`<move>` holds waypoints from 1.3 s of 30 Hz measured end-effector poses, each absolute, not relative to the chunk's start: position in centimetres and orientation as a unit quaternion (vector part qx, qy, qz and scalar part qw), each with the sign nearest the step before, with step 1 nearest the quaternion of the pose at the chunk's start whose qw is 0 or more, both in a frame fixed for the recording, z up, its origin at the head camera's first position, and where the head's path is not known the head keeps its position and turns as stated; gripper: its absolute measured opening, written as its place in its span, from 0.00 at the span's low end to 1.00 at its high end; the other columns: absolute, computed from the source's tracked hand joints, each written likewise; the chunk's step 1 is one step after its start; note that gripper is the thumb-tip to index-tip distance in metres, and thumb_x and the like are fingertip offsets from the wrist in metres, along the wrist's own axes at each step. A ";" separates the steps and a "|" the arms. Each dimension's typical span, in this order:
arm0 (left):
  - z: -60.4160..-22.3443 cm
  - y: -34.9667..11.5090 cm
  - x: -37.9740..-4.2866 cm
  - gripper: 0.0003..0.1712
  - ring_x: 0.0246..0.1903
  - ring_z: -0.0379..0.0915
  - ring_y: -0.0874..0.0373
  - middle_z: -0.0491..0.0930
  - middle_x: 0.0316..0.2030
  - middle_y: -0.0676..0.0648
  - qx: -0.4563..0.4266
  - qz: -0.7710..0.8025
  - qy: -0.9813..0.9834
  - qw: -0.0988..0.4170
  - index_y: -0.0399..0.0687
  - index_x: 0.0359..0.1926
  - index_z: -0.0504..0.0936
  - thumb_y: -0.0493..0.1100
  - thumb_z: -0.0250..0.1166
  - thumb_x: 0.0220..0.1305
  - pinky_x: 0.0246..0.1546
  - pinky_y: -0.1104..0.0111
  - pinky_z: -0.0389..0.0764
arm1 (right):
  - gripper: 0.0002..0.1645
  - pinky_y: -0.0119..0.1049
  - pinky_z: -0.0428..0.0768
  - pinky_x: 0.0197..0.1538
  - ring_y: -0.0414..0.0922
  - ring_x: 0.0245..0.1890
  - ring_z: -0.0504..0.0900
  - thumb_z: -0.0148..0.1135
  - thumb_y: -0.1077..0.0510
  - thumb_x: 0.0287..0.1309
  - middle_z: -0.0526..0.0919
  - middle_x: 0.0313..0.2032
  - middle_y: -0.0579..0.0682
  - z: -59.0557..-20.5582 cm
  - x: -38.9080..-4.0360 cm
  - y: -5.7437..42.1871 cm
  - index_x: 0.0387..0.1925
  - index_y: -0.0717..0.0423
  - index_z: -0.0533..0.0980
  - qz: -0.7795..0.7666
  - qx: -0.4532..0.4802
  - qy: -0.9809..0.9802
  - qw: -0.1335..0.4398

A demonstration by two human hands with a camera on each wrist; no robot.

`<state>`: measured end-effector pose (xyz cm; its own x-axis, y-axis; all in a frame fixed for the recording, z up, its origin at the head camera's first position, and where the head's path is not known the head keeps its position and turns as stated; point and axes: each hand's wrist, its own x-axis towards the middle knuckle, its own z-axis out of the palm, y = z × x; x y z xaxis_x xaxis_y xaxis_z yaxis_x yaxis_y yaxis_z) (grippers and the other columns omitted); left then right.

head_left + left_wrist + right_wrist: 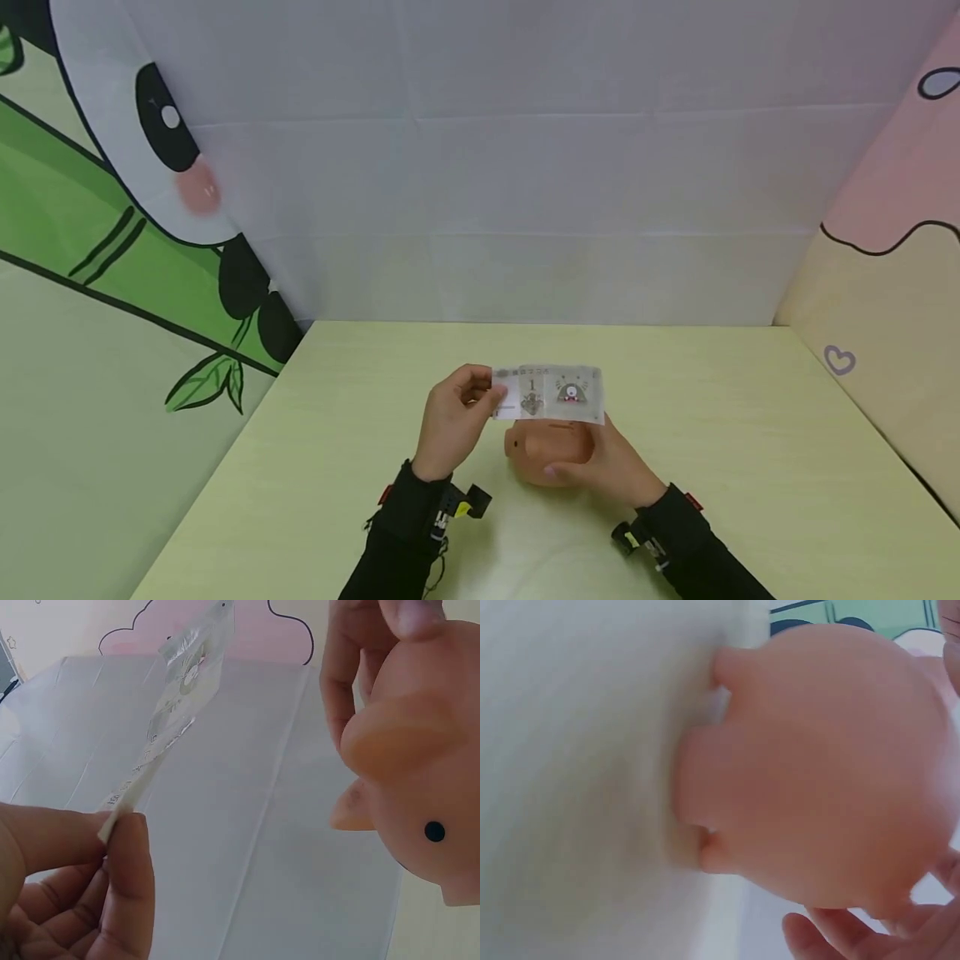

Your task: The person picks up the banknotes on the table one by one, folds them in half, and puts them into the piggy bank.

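Thumb and fingers of my left hand [452,425] pinch one end of a banknote [573,393], a pale printed slip with a round figure on it. The note stretches rightward above an orange-pink piggy bank [543,462] and overlaps its upper part in the head view. My right hand [622,471] grips the piggy bank from the right, thumb on the near side. In the left wrist view, an ear [405,735] and a black eye [435,831] show on the piggy bank. Its stubby feet [727,669] stand at the tabletop in the right wrist view.
The pale yellow table [360,375] ends at a grey-white backdrop [525,183]. Cartoon-printed panels flank it, green on the left [90,183] and pink and cream on the right [885,292]. Small cameras are strapped to both wrists, with a thin cable [438,571] by the left sleeve.
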<state>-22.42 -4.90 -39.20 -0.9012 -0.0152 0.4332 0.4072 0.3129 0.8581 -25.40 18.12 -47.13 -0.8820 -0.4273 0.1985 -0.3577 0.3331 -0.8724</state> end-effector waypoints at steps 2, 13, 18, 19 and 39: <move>-39.2 -4.9 -22.4 0.09 0.32 0.78 0.56 0.83 0.36 0.40 -0.124 -0.572 -0.789 0.188 0.37 0.44 0.82 0.35 0.66 0.63 0.35 0.75 0.80 | 0.64 0.55 0.71 0.63 0.52 0.64 0.71 0.80 0.42 0.41 0.65 0.69 0.46 -46.8 -25.3 18.3 0.73 0.33 0.49 -0.521 -0.240 0.819 0.026; -39.2 -5.1 -22.4 0.09 0.33 0.78 0.55 0.83 0.36 0.40 -0.113 -0.562 -0.796 0.197 0.38 0.45 0.81 0.35 0.66 0.63 0.34 0.74 0.78 | 0.51 0.60 0.66 0.66 0.58 0.66 0.67 0.73 0.52 0.54 0.66 0.68 0.54 -43.4 -24.8 19.8 0.73 0.49 0.55 -0.507 -0.260 0.820 -0.047; -39.3 -5.2 -22.4 0.09 0.33 0.78 0.55 0.83 0.38 0.40 -0.115 -0.561 -0.794 0.205 0.38 0.45 0.81 0.35 0.66 0.63 0.34 0.74 0.79 | 0.41 0.39 0.69 0.68 0.53 0.67 0.68 0.67 0.59 0.61 0.67 0.68 0.53 -41.5 -24.8 20.3 0.72 0.46 0.60 -0.513 -0.276 0.806 -0.104; -39.3 -5.2 -22.4 0.09 0.33 0.78 0.55 0.84 0.38 0.40 -0.116 -0.560 -0.794 0.208 0.37 0.45 0.81 0.35 0.66 0.64 0.34 0.74 0.79 | 0.39 0.34 0.70 0.67 0.51 0.66 0.69 0.66 0.60 0.61 0.68 0.68 0.53 -41.2 -24.9 20.3 0.71 0.47 0.61 -0.516 -0.279 0.802 -0.114; -39.2 -4.8 -23.1 0.09 0.32 0.78 0.55 0.84 0.37 0.40 -0.110 -0.551 -0.796 0.225 0.38 0.44 0.81 0.34 0.66 0.63 0.33 0.75 0.80 | 0.15 0.21 0.79 0.46 0.29 0.41 0.80 0.63 0.61 0.64 0.83 0.45 0.56 -40.1 -26.7 20.1 0.51 0.61 0.78 -0.556 -0.231 0.785 -0.143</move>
<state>-23.06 -4.76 -39.23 -0.8741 -0.0724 0.4804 0.4241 0.3688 0.8272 -26.67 20.07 -40.12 -0.8525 -0.2029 0.4818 -0.5218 0.2744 -0.8077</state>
